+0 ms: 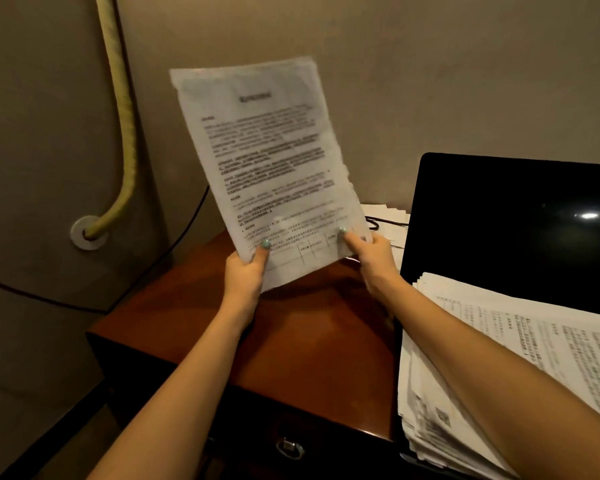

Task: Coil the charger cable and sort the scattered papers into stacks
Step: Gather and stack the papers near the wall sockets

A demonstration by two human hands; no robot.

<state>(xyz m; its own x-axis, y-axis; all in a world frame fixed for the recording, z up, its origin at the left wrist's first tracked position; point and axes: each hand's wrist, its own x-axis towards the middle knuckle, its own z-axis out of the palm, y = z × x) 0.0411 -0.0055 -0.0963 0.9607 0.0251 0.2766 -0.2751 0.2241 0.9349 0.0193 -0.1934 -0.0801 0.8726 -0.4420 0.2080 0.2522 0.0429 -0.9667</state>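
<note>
1. White printed sheets (271,161) held tilted above the brown tabletop (291,341), pinched at the lower corners by left hand (246,275) and right hand (369,254), fingers (260,252) curled onto the paper.
2. Paper stack (499,341) lying on the laptop (516,220) at right; black cable (385,221) just behind the sheets.

Bare wooden desk (291,341) lies open at left; laptop (516,230) and paper stack (499,358) crowd the right.

My 2 forearms (187,375) are bare along their whole visible length, and the thumbnails (266,243) of my left hand (245,271) and right hand (371,258) wear pale mint-green polish
</note>
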